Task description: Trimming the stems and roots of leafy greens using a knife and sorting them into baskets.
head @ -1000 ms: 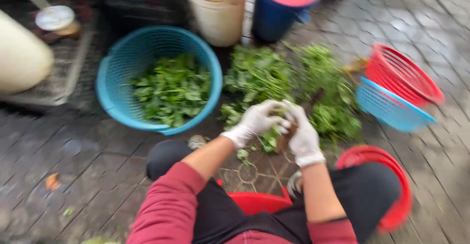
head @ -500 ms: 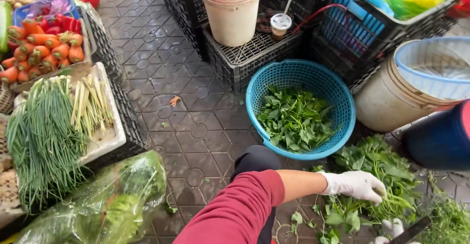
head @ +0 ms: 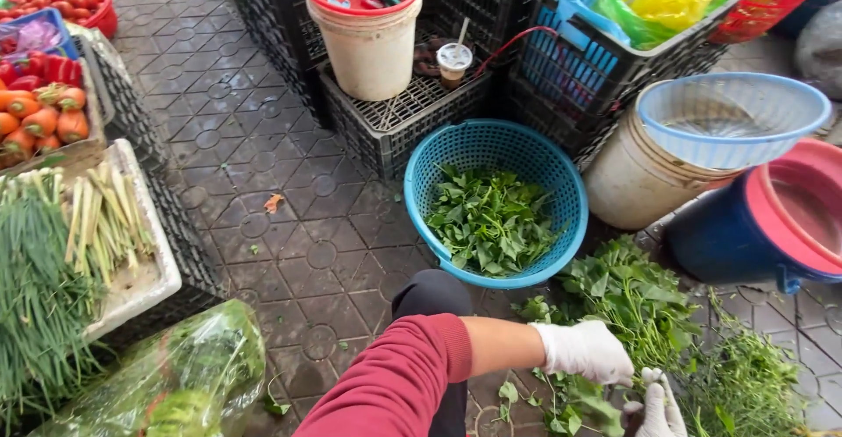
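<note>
Since half a second ago view tilted slightly; left hand [head: 586, 351], white-gloved, stayed on leafy greens pile [head: 640, 301] on the paving, fingers curled loosely over stems, actual pinch can't tell. Right hand [head: 660, 409] mostly cut off at bottom edge, grip can't tell. Blue basket [head: 561, 161] with picked leaves just beyond the pile.

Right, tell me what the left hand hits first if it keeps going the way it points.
The left hand points right, low over the ground. Most likely it meets the loose pile of greens first; its fingertips already seem to be among those stems. Depth is hard to judge here.
</note>
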